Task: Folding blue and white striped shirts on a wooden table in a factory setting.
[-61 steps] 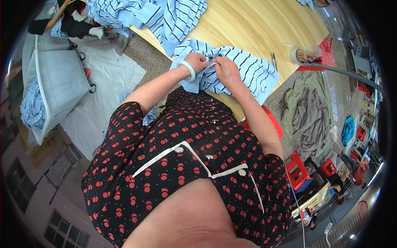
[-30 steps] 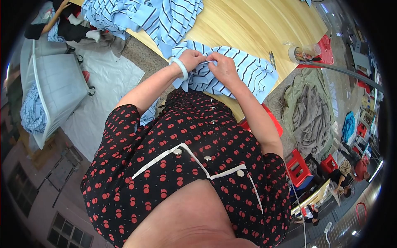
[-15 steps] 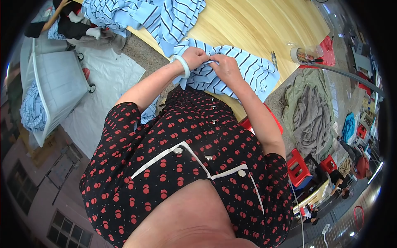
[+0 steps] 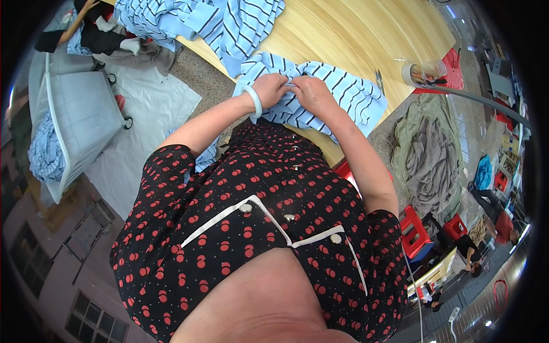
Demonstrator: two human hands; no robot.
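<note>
Compared with half a second ago, I see my two hands drawn closer together over the same garment; the left hand has slid slightly toward the right, and little else has moved.

My left hand (image 4: 270,88) and my right hand (image 4: 309,91) meet knuckle to knuckle, both curled tight and pinching a small fold of the blue striped shirt (image 4: 343,94) between the fingertips. The grip is narrow and closed on the cloth, at the near edge of the garment. A pale blue wristband (image 4: 255,102) circles my left wrist, just behind the pinch.

The shirt lies flat on the wooden table (image 4: 349,34), spreading away from the grip to the right and toward the far side. Beyond the grip and to its left lies a heap of more blue striped shirts (image 4: 217,20); I cannot count its pieces, so I count one shirt in hand and one pile.

To the right of the grip, past the shirt's far edge, lies one small pair of scissors (image 4: 379,78), and beyond that one clear cup (image 4: 420,72) on its side. Well to the left of the grip, down on the floor, stands one white cart (image 4: 80,123) with blue cloth hanging from it. Near my body, under the grip, my red-dotted black blouse (image 4: 257,228) fills the view.
</note>
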